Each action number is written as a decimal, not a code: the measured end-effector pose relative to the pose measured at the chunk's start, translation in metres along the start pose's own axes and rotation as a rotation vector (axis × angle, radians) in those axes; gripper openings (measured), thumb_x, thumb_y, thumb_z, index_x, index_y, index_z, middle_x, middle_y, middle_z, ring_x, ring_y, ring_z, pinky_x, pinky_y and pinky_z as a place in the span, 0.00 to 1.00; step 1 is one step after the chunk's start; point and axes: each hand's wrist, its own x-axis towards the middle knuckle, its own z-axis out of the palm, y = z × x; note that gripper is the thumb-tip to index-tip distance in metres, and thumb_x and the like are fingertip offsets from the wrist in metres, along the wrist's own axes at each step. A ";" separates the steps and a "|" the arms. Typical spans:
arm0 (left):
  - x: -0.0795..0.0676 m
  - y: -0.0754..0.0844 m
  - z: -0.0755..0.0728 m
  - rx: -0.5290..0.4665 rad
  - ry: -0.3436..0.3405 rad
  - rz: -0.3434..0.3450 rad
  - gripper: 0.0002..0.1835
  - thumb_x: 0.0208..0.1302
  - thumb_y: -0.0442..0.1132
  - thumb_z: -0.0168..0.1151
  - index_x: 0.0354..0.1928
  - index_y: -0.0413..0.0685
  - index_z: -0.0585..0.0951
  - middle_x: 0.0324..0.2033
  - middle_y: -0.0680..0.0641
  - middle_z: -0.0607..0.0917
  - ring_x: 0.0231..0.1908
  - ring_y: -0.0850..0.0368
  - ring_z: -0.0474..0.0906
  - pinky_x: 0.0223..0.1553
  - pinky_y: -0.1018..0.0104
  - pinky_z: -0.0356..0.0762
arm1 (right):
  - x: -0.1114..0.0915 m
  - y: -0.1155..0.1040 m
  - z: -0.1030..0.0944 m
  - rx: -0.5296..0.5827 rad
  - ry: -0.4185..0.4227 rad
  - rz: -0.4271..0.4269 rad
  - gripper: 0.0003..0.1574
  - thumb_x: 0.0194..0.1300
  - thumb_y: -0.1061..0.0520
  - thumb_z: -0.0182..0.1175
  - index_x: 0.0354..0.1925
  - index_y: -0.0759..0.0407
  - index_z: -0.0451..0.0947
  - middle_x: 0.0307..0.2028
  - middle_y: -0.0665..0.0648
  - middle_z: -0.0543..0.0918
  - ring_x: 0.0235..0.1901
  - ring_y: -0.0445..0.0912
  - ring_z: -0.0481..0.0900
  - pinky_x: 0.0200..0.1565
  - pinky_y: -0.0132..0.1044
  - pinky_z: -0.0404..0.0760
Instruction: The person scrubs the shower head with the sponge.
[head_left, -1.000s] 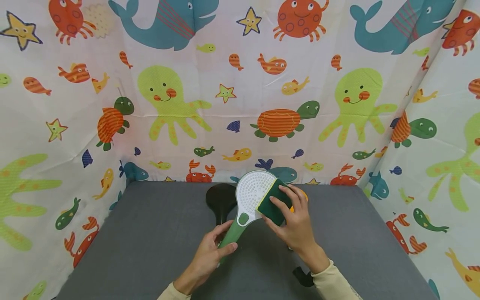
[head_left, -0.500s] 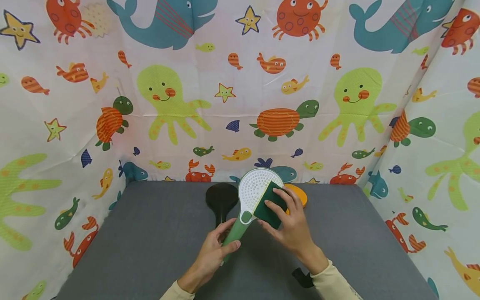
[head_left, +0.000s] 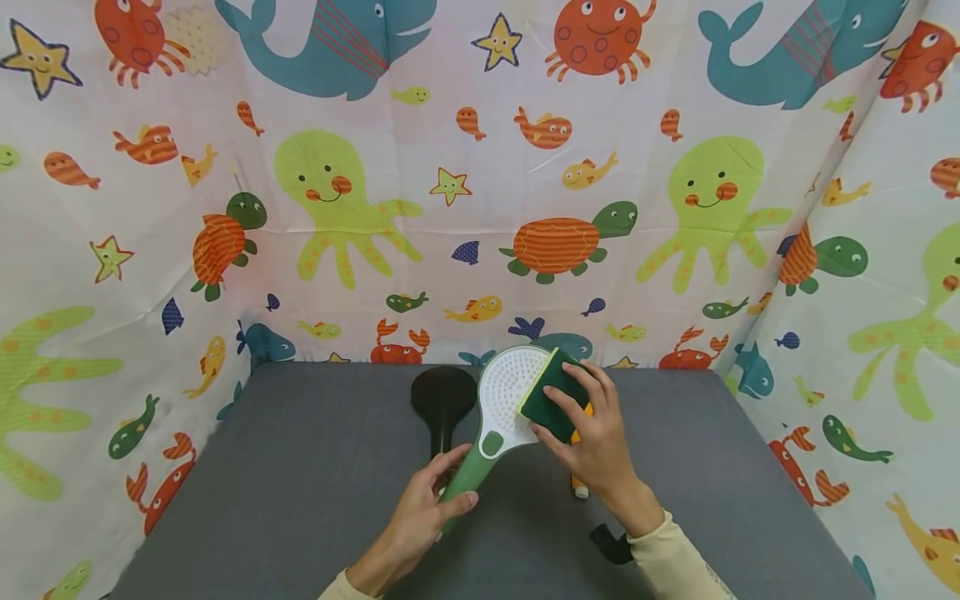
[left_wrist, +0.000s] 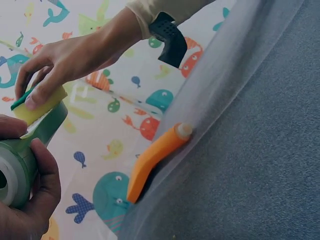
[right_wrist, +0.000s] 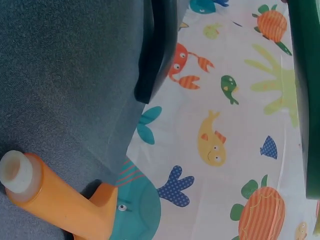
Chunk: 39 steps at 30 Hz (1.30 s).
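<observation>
My left hand (head_left: 412, 517) grips the green handle of a shower head (head_left: 507, 392) with a round white nozzle face, held tilted above the table. In my right hand (head_left: 596, 437) is a sponge (head_left: 543, 410) with a dark green scouring side and a yellow foam side. The foam lies against the right part of the nozzle face, as the left wrist view also shows, where yellow foam (left_wrist: 47, 106) meets the white face. Along the right edge of the right wrist view runs the green back of the shower head (right_wrist: 307, 100). My right hand is out of that view.
A black shower head (head_left: 442, 396) lies on the grey table (head_left: 322, 467) behind my left hand. Behind my right hand lies an orange shower head (right_wrist: 65, 202), mostly hidden in the head view. A curtain (head_left: 465, 75) printed with sea animals encloses the table's back and sides.
The sponge slid left and down across the nozzle face, then back to the right. The shower head shifted slightly and turned a little. Both hands kept their grip.
</observation>
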 end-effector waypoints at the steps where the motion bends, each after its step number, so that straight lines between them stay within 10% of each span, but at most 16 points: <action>1: -0.001 0.000 0.000 0.008 -0.002 -0.006 0.34 0.59 0.30 0.66 0.68 0.39 0.68 0.55 0.37 0.75 0.49 0.55 0.73 0.48 0.72 0.75 | 0.000 0.000 0.000 0.004 0.006 0.003 0.34 0.64 0.29 0.56 0.49 0.54 0.82 0.62 0.65 0.74 0.63 0.67 0.66 0.54 0.65 0.76; 39: 0.001 0.002 0.007 0.029 0.009 -0.007 0.34 0.59 0.35 0.68 0.68 0.43 0.70 0.56 0.39 0.74 0.50 0.54 0.71 0.49 0.70 0.74 | -0.012 -0.009 0.011 0.022 0.021 -0.024 0.31 0.64 0.30 0.57 0.48 0.51 0.81 0.61 0.65 0.74 0.63 0.64 0.68 0.56 0.56 0.77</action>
